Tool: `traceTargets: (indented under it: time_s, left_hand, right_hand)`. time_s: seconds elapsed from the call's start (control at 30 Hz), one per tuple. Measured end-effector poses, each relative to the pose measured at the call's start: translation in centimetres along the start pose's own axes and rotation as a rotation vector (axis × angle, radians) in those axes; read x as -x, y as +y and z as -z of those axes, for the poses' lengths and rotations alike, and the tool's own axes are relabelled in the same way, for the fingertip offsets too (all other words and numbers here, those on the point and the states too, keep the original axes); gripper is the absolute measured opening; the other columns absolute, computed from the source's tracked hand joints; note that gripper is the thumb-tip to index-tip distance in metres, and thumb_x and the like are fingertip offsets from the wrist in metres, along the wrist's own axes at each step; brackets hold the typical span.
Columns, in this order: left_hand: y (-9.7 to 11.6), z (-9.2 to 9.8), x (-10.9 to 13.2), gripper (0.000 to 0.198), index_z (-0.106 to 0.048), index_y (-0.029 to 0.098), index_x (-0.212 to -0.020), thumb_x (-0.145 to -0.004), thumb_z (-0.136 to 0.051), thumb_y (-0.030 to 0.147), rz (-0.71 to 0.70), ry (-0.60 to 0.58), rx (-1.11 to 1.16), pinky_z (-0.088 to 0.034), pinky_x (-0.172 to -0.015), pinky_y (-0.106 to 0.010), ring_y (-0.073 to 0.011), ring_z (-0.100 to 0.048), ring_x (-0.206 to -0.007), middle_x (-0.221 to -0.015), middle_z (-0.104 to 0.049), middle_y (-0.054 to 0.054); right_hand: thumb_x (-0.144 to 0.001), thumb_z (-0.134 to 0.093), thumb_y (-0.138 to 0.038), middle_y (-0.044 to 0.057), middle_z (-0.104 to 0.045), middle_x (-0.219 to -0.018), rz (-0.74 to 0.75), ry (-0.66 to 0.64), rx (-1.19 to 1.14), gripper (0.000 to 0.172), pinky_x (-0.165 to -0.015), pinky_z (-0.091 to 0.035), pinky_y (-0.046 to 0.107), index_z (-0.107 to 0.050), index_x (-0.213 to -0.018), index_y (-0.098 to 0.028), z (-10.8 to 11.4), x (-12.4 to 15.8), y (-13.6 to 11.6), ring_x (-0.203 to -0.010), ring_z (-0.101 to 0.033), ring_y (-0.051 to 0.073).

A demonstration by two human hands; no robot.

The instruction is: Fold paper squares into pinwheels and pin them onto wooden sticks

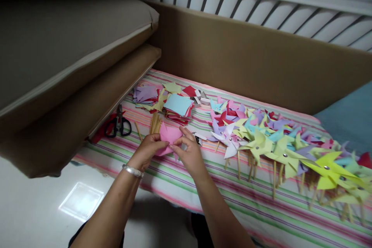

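Pink paper [169, 133] is held above the striped cloth [186, 186], the left hand [149, 148] pinching it at one side and the right hand [188, 149] gripping it with thumb and fingers at the other. Just beyond it lie sticks [155, 123] and a paper stack [178, 104] with a blue sheet on top. Scissors [118, 123] rest to the left, and many finished pinwheels [285, 155] crowd the right.

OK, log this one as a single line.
left hand: holding pink paper | right hand: holding pink paper | pinwheels: to the right | scissors: to the left
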State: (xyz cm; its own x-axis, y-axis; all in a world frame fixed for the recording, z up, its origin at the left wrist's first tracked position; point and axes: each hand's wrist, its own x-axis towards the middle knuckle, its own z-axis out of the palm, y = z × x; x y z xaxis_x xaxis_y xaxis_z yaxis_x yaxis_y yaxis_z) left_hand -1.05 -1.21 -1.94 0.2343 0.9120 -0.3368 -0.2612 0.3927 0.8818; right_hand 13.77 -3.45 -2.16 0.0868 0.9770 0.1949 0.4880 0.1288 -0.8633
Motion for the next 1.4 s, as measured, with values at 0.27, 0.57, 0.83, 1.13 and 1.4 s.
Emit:
traceTargets:
  time_s: [0.27, 0.57, 0.83, 1.13, 1.4]
  left_hand:
    - [0.1, 0.2, 0.0, 0.015, -0.07, 0.013, -0.068, -0.057, -0.073, 0.023, 0.011, -0.073, -0.024, -0.037, -0.057, -0.021, -0.0106, -0.055, -0.055, -0.061, -0.067, -0.002]
    - [0.1, 0.3, 0.1, 0.019, -0.071, 0.013, -0.071, -0.056, -0.074, 0.024, 0.011, -0.097, -0.068, -0.037, -0.057, -0.022, -0.0121, -0.054, -0.057, -0.063, -0.066, -0.003]
    - [0.0, 0.5, 0.1, 0.009, -0.064, 0.013, -0.059, -0.06, -0.067, 0.022, 0.034, -0.175, -0.245, -0.025, -0.048, -0.022, -0.0081, -0.038, -0.047, -0.051, -0.052, 0.002]
    - [0.1, -0.2, 0.5, 0.011, -0.058, 0.014, -0.054, -0.059, -0.064, 0.022, 0.072, -0.3, -0.375, -0.015, -0.046, -0.023, -0.0066, -0.026, -0.044, -0.047, -0.041, 0.006]
    - [0.0, -0.2, 0.2, 0.015, -0.063, 0.014, -0.067, -0.059, -0.071, 0.024, 0.053, -0.234, -0.227, -0.03, -0.049, -0.021, -0.0084, -0.045, -0.049, -0.056, -0.055, 0.002]
  right_hand:
    - [-0.062, -0.07, -0.022, 0.012, -0.053, -0.129, -0.081, -0.005, -0.038, 0.006, -0.103, -0.028, 0.044, -0.065, -0.062, -0.02, 0.0, 0.0, -0.1, -0.122, -0.044, 0.025]
    - [-0.061, -0.071, -0.02, 0.012, -0.056, -0.123, -0.125, -0.036, -0.055, 0.007, -0.101, -0.031, 0.044, -0.064, -0.06, -0.019, 0.0, -0.2, -0.3, -0.118, -0.048, 0.027]
    - [-0.062, -0.071, -0.022, 0.007, -0.062, -0.11, -0.183, -0.126, -0.175, 0.065, -0.091, -0.042, 0.042, -0.049, -0.123, -0.025, 2.5, -0.3, -0.8, -0.104, -0.057, 0.024]
    - [-0.061, -0.066, -0.013, -0.001, -0.065, -0.082, -0.306, -0.438, -0.45, 0.07, -0.057, -0.049, 0.026, -0.045, -0.127, -0.023, 2.6, 0.1, -0.2, -0.063, -0.059, 0.014]
    - [-0.056, -0.067, -0.011, 0.002, -0.066, -0.092, -0.335, -0.326, -0.5, 0.066, -0.059, -0.051, 0.026, -0.052, -0.119, -0.022, 2.3, -0.4, 1.0, -0.072, -0.062, 0.016]
